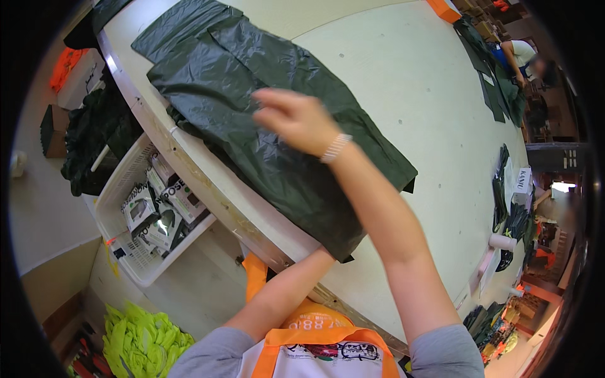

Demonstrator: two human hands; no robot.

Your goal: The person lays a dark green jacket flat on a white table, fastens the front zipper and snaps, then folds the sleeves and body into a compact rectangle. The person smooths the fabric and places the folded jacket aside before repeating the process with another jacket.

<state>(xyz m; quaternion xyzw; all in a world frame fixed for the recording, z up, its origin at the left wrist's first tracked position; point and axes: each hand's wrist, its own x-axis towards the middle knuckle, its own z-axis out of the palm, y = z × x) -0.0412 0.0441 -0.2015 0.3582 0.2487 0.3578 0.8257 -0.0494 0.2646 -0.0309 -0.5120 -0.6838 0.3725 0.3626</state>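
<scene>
A dark green, glossy, folded piece of waterproof-looking fabric (252, 57) lies along the table's near left side. My right hand (296, 120), with a pale striped band at the wrist, is over its middle. Its fingers are somewhat blurred; thumb and forefinger look apart, with nothing seen between them. My left forearm (283, 293) reaches in from below and goes under the fabric's near end. That end hides my left hand, so its fingers do not show.
The pale table (403, 82) has a worn edge. Beside it stands a white basket (142, 271) with several small packages, near dark bundled cloth (101, 138). Bright yellow cloth (142, 340) lies at lower left. Dark pieces (504, 214) lie along the far right edge; another person (520, 57) bends there.
</scene>
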